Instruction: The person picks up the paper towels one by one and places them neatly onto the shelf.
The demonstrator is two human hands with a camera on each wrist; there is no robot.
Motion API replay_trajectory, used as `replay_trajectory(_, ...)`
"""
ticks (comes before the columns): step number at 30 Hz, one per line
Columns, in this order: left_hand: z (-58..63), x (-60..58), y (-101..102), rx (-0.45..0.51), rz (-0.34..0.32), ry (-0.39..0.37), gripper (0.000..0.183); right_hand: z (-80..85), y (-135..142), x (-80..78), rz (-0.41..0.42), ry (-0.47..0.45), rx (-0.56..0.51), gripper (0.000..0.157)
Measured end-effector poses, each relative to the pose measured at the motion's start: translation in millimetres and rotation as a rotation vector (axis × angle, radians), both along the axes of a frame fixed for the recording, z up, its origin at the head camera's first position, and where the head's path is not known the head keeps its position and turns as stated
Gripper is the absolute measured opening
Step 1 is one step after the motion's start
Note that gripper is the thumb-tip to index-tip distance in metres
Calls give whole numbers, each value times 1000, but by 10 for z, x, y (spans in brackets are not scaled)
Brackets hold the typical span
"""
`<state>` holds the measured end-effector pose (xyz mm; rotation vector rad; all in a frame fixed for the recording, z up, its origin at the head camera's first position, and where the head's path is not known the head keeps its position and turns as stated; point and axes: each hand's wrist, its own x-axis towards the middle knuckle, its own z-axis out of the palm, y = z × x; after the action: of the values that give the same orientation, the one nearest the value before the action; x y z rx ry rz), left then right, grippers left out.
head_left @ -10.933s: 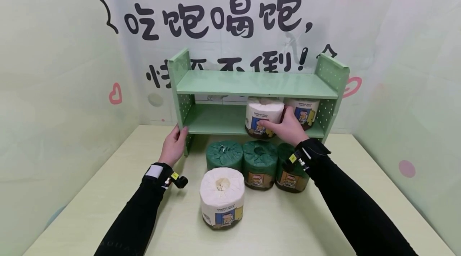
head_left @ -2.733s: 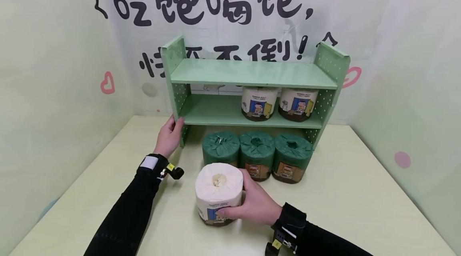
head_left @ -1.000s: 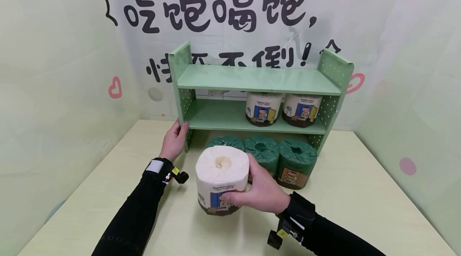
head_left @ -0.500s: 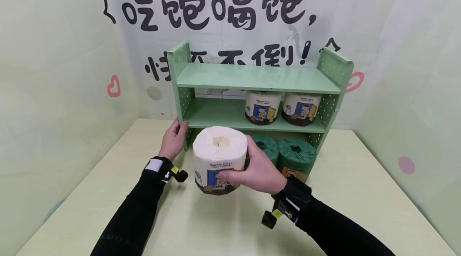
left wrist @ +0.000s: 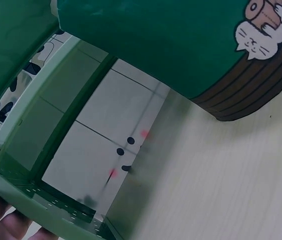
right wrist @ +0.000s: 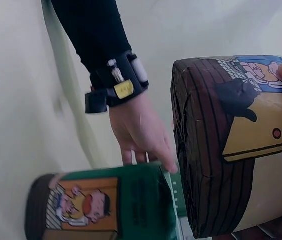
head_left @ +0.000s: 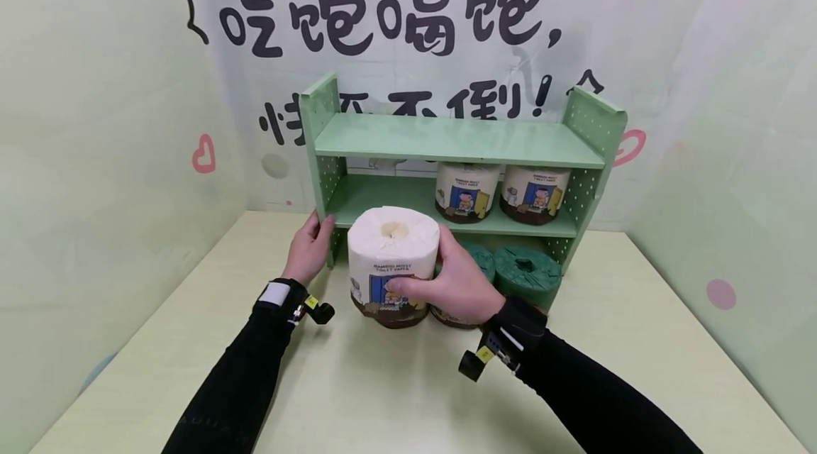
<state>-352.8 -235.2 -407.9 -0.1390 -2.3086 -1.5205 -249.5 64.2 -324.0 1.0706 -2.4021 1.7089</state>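
Note:
My right hand grips a white-wrapped toilet paper roll from its right side, thumb across the printed front. The roll is upright above the table, before the left part of the light green shelf rack. With thumb in front and fingers behind, my left hand holds the rack's left side panel, whose edge the left wrist view also shows beside the fingers. Two more white toilet paper rolls, a left one and a right one, stand on the middle shelf's right half.
Green-wrapped toilet paper rolls stand on the table before the rack: a right one, a middle one partly covered by my hand, and a left one hidden from the head view. A printed backdrop hangs close behind the rack.
Earlier my right hand set a white roll on the middle shelf, beside another. Since then it has taken the front roll, raised it off the table and brought it towards the rack. The left hand stays put.

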Motion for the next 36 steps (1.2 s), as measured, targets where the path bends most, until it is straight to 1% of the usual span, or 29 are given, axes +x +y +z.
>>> replay_trajectory(4,-10,-6,-6,-1,-1,3,52,37,-22,-101,-60,-23,24,86)
replay_trajectory(6,-15,-7,-8,0,0,6,53,55,-37,-162,-81,-19,32,85)
replay_trajectory(11,-28,-19,-8,3,2,8,54,79,-69,-308,-108,-5,30,84)
replay_trajectory(15,-28,-20,-4,3,-2,18,54,84,-80,-399,-121,-20,10,85)
replay_trajectory(20,-6,8,12,-3,2,38,52,104,-95,-509,-163,-38,21,87)
replay_trajectory(25,3,29,17,-4,-1,37,52,150,-132,-621,-205,-49,43,91)
replay_trajectory(29,0,31,19,-2,-7,37,50,179,-160,-699,-239,-55,47,91)
replay_trajectory(33,-7,21,14,-3,-7,32,51,172,-186,-768,-266,-60,58,91)
replay_trajectory(36,-7,35,16,-6,-6,24,51,136,-197,-818,-295,-72,82,93)
